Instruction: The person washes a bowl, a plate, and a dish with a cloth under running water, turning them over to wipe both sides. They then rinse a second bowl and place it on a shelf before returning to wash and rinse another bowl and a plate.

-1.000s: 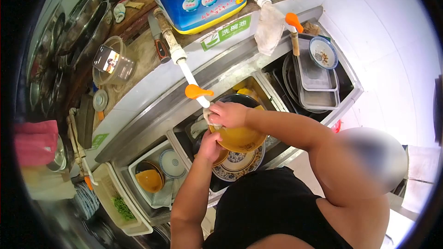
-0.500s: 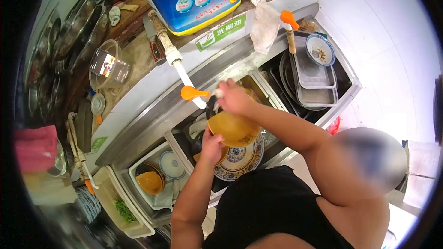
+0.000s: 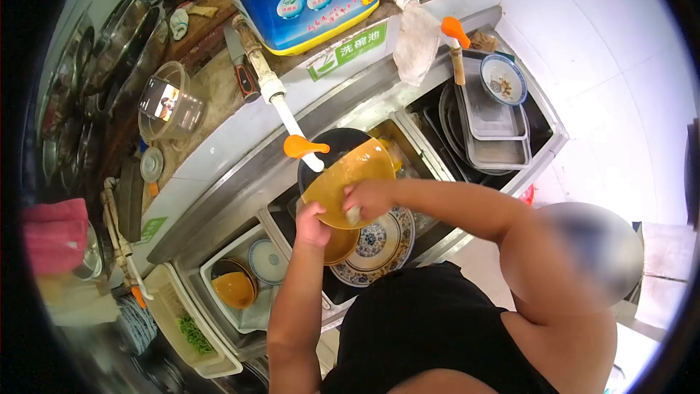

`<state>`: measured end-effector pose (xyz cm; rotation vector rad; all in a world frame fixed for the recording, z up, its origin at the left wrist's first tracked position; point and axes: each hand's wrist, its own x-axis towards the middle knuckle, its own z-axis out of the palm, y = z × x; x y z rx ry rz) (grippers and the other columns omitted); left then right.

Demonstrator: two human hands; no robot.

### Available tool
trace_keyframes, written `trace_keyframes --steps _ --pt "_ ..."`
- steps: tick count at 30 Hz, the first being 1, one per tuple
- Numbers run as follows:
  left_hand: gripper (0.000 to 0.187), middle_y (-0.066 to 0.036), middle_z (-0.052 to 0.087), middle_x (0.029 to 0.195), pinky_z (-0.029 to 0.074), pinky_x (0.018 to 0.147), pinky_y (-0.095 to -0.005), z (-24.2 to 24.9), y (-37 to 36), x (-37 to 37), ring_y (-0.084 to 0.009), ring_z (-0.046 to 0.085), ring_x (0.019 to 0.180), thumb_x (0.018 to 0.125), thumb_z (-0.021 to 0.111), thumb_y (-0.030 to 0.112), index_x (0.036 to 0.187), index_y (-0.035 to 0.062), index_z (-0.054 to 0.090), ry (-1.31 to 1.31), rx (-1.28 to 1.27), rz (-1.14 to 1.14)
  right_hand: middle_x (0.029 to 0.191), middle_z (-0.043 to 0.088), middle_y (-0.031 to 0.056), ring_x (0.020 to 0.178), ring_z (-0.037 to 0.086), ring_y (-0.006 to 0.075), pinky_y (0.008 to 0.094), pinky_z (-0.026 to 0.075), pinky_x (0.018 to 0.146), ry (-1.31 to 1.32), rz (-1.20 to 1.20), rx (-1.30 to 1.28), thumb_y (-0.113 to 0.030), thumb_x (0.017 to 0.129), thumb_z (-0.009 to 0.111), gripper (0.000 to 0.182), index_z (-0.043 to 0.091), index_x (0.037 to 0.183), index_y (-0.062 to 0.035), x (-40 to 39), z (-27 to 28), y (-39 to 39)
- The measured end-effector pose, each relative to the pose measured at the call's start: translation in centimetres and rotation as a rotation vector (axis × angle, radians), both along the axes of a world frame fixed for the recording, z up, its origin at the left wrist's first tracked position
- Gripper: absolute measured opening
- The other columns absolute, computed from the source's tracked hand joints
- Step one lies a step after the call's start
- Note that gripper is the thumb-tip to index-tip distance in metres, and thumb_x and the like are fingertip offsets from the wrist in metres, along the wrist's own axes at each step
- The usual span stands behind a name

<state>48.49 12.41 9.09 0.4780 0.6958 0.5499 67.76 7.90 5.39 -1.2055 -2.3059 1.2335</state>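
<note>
Left hand [image 3: 312,223] grips the tilted yellow bowl [image 3: 343,179] by its rim under the orange-handled tap [image 3: 300,147]. Right hand [image 3: 368,199], closed on what looks like a cloth, presses the bowl's lower edge. Wet rim could slip, dropping onto the patterned plate [image 3: 379,244] just below both hands.

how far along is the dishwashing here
Looks midway, as far as one view tells. Possibly done: an orange bowl and a blue-patterned bowl in the white tub. In hand: the left hand holds a yellow bowl tilted by the tap while the right hand rubs inside it. Left: the patterned plate beneath, plus trays in the far basin.
</note>
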Motion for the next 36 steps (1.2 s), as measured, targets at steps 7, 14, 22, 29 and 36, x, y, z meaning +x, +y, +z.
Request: trace_keyframes --steps 7,14,22,29,36 --pt "0.053 -0.009 0.062 0.108 0.049 0.087 -0.0344 -2.2 -0.7 -0.3 -0.0243 0.061 0.100 0.065 0.048 0.000 0.117 -0.0006 0.054 0.104 -0.067 0.018 0.114 0.053 0.0092 0.099 0.055 0.0268 0.0364 0.049 0.084 -0.490 -0.221 0.586 -0.017 0.074 0.060 0.028 0.060 0.102 -0.0125 3.2 2.4 3.7" --pt "0.056 -0.009 0.062 0.112 0.047 0.091 -0.0364 -1.7 -0.7 -0.7 -0.0251 0.060 0.104 0.063 0.048 0.001 0.119 0.0001 0.053 0.101 0.017 0.130 0.111 0.052 0.0108 0.101 0.055 0.0286 0.0383 0.052 0.080 -0.577 -0.373 0.595 -0.022 0.079 0.057 0.029 0.057 0.104 -0.0073 2.4 2.1 2.5" --pt "0.043 -0.006 0.060 0.103 0.052 0.078 -0.0339 -2.7 -1.3 1.0 -0.0230 0.062 0.091 0.073 0.052 0.001 0.115 0.0090 0.050 0.094 0.021 0.276 0.109 0.054 0.0223 0.100 0.056 0.0400 0.0432 0.047 0.086 0.102 -0.613 0.035 -0.033 0.081 0.060 0.047 0.049 0.113 -0.0006 -4.8 1.7 -1.2" --pt "0.035 -0.007 0.059 0.101 0.052 0.071 -0.0374 -4.1 -0.8 0.6 -0.0229 0.061 0.085 0.083 0.054 0.022 0.115 0.0100 0.049 0.326 -0.120 0.120 0.104 0.057 0.0231 0.097 0.057 0.0411 0.0429 0.047 0.085 -0.112 -0.350 0.057 -0.022 0.076 0.068 0.046 0.050 0.113 -0.0005 -2.9 1.4 -3.0" --pt "0.078 -0.015 0.039 0.144 0.030 0.107 -0.0371 -8.4 2.5 -1.4 -0.0271 0.041 0.129 0.092 0.041 0.061 0.144 0.0043 0.033 0.777 0.329 -0.418 0.106 0.066 0.0116 0.094 0.065 0.0261 0.0377 0.050 0.086 0.959 -0.806 -0.859 -0.001 0.072 0.068 0.045 0.057 0.116 -0.0026 2.9 0.7 -3.3"
